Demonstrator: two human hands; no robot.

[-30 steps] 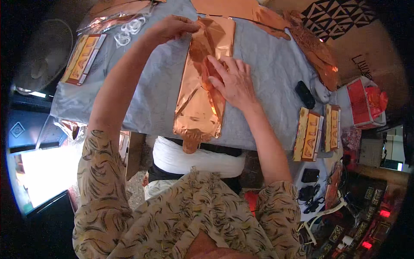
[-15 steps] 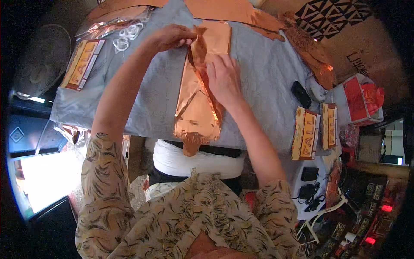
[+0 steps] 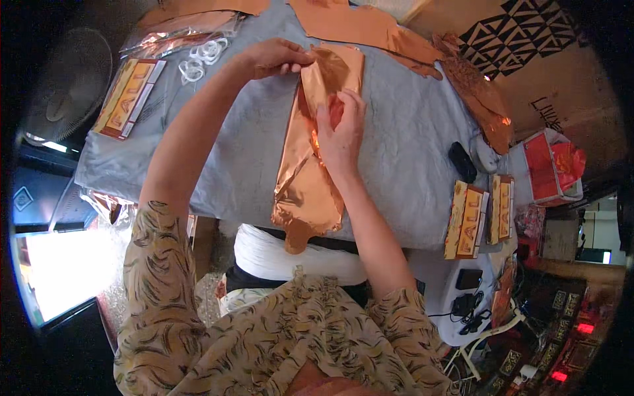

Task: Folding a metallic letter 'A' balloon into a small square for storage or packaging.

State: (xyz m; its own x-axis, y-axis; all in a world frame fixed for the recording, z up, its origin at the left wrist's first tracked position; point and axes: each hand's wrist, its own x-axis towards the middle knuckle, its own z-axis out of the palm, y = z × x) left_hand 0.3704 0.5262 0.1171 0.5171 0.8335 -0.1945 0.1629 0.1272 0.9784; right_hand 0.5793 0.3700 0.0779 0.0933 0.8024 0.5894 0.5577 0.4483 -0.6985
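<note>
A long, flat, folded copper-coloured foil balloon [image 3: 307, 188] lies on the grey cloth in front of me, its narrow tab hanging over the near table edge. At its far left side, my left hand [image 3: 277, 58] pinches a fold of the foil between thumb and fingertips. My right hand [image 3: 343, 135] is over the balloon's right side, thumb and fingers curved and apart, with a reddish glow in the palm. Whether its fingertips touch the foil I cannot tell.
More copper foil pieces [image 3: 370, 30] lie along the far edge. White ribbon loops [image 3: 208, 49] and a printed card [image 3: 127, 99] are at left. At right sit a dark case [image 3: 461, 162], a computer mouse [image 3: 485, 155], two printed cards [image 3: 467, 221] and a red-and-white box [image 3: 551, 158].
My right hand has lifted from lying against the foil, its fingers now curved apart. The pinched flap at the far end is spread wider, and the balloon's near end sits slightly closer.
</note>
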